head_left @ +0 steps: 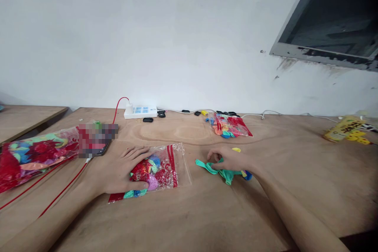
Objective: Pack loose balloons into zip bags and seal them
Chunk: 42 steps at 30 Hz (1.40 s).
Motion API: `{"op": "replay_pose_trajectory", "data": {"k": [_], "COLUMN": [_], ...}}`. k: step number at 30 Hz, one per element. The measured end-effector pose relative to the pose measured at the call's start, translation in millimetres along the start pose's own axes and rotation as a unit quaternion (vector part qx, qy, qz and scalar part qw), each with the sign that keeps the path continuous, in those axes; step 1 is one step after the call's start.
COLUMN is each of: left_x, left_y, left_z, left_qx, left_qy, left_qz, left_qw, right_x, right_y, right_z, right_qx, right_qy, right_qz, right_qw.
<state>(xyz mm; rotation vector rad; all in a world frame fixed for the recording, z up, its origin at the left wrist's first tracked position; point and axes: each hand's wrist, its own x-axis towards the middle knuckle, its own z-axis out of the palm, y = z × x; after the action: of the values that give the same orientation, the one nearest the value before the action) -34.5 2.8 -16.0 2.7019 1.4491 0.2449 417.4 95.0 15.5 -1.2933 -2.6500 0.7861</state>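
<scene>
My left hand (126,169) lies on a clear plastic bag (162,169) with red print, fingers stretched over it and thumb apart. Inside the bag, coloured balloons show, with a pink balloon (152,182) by the thumb and green and blue ones at the lower edge. To the right, my right hand (228,158) is bent over a small heap of loose balloons, thumb and fingers closed on a green balloon (227,176). A blue balloon (247,175) and bits of yellow show beside and beneath this hand; its palm hides part of the heap.
Farther back lies another balloon bag (230,125); a large one (38,153) is at left. A phone (102,149) with a red cable (63,187) sits near a white power strip (140,112). At right is a yellow packet (342,128). A wall backs the wooden table (183,220).
</scene>
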Motion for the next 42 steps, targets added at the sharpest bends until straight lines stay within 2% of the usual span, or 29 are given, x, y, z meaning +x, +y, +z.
{"op": "replay_pose_trajectory", "data": {"k": [7, 10, 14, 17, 19, 22, 24, 26, 28, 30, 35, 38, 42], "left_x": [1, 0, -1, -1, -1, 0, 0, 0, 0, 0, 1, 2, 2], "left_y": [4, 4, 2, 3, 4, 6, 7, 7, 7, 7, 8, 10, 12], "left_z": [-2.4, -2.7, -2.1, -2.6, -3.7, -4.8, -4.5, -3.7, -3.2, -3.5, -6.8, -8.3, -7.5], "left_qx": [0.004, 0.005, 0.006, 0.006, 0.008, 0.004, -0.005, -0.008, -0.008, -0.009, -0.006, -0.004, -0.009], "left_qy": [0.004, -0.001, -0.004, 0.002, 0.001, -0.005, -0.003, -0.002, -0.003, 0.000, -0.002, -0.004, -0.011], "left_qz": [-0.005, -0.005, -0.008, -0.005, -0.004, -0.015, -0.019, -0.017, -0.015, -0.014, 0.002, 0.005, -0.019], "left_qw": [1.000, 1.000, 1.000, 1.000, 1.000, 1.000, 1.000, 1.000, 1.000, 1.000, 1.000, 1.000, 1.000], "right_x": [-5, -5, -1, 10, 24, 49, 65, 78, 85, 87, 87, 99, 122], "right_y": [-3, -8, -17, -31, -43, -62, -73, -80, -83, -83, -81, -90, -106], "right_z": [0, 2, 7, 18, 31, 51, 62, 70, 75, 77, 77, 83, 104], "right_qx": [0.008, 0.008, 0.147, 0.286, 0.334, 0.285, 0.170, 0.049, -0.015, -0.022, -0.013, -0.032, -0.035], "right_qy": [-0.035, -0.037, -0.029, -0.002, 0.022, 0.094, 0.170, 0.212, 0.194, 0.152, 0.046, 0.006, -0.017], "right_qz": [0.011, -0.008, -0.014, 0.013, 0.017, -0.018, -0.062, -0.099, -0.124, -0.169, -0.331, -0.384, -0.424], "right_qw": [0.999, 0.999, 0.989, 0.958, 0.942, 0.954, 0.969, 0.971, 0.973, 0.974, 0.942, 0.923, 0.905]}}
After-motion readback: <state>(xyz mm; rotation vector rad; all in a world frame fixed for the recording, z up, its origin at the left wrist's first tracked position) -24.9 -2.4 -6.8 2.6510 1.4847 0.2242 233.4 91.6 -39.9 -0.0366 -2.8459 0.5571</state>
